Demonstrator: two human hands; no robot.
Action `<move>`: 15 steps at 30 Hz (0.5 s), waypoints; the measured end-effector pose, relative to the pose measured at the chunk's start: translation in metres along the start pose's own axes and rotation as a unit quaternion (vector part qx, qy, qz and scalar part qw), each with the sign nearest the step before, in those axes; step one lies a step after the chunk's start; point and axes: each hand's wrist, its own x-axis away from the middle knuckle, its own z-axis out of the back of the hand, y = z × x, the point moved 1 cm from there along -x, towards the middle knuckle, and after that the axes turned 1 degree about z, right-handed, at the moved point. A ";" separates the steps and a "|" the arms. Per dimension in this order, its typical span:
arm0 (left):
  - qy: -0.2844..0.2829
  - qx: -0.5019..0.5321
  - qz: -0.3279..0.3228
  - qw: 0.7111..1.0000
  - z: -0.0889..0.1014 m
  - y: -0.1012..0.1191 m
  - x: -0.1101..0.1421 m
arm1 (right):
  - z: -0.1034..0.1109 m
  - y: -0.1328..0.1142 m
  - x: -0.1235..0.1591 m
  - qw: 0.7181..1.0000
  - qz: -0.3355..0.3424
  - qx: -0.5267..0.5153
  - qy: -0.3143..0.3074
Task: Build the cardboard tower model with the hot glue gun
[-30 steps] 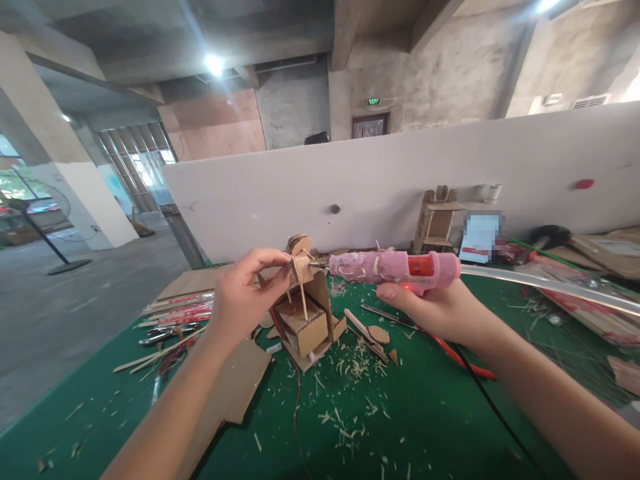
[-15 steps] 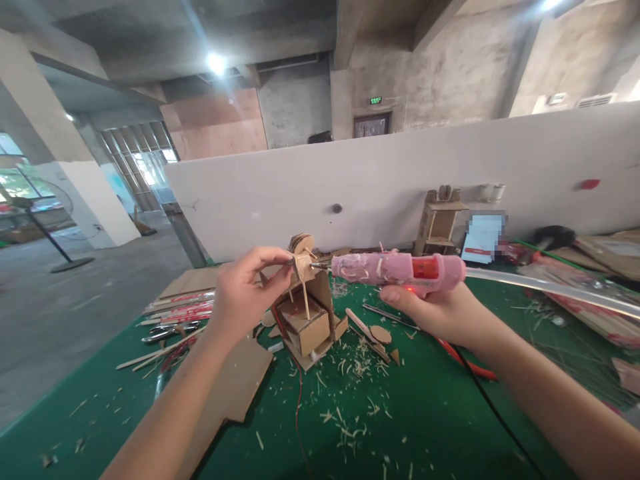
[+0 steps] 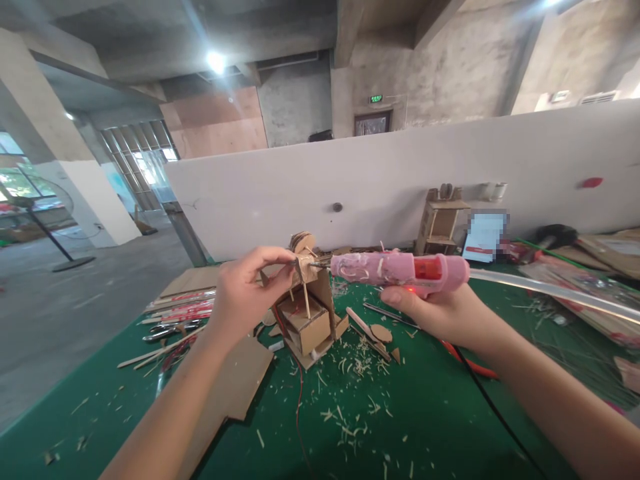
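1. The small cardboard piece [image 3: 307, 268] was held above the cardboard box [image 3: 314, 331], with thin wooden sticks [image 3: 307, 301] slanted down beneath it.
2. Its left edge was pinched by the thumb and forefinger of the left hand [image 3: 246, 287], the nearer hand; that grip was closed on it.
3. On its right, the pink glue gun [image 3: 383, 269] was held almost level, its long axis pointed leftward at the piece. The nozzle [image 3: 321, 265] was placed at the piece's right side; whether they touched could not be told.
4. The gun was gripped from below by the right hand [image 3: 434, 311], set well apart from the piece.
5. Below, the bench [image 3: 420, 413] was strewn with shavings [image 3: 361, 365].
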 end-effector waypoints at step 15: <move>0.013 0.003 0.031 0.999 0.002 -0.002 0.001 | 0.001 -0.002 -0.001 0.999 0.002 -0.003 -0.034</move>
